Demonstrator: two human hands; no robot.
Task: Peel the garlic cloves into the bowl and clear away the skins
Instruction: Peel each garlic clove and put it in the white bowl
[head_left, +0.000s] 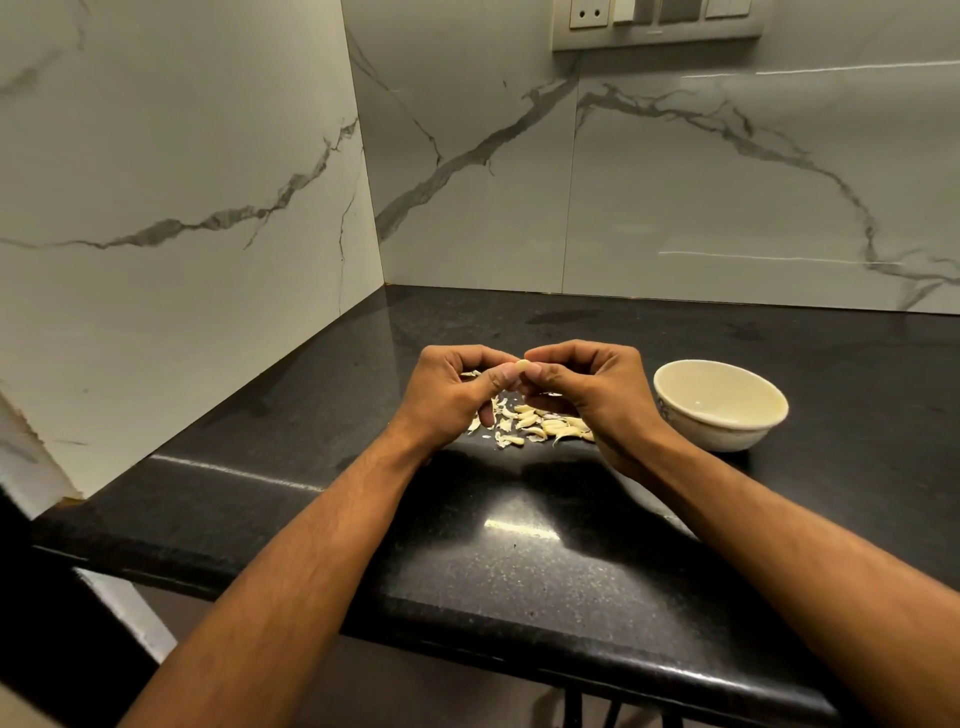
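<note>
Both our hands pinch one garlic clove above the black table.

From the head view, our left hand (447, 395) and right hand (592, 395) meet, fingers curled and clamped on the pale garlic clove (523, 366) between the thumbs. Beneath them a heap of cloves and skins (535, 423) lies on the table (519, 571). The cream bowl (719, 405) stands just right of the heap.
</note>
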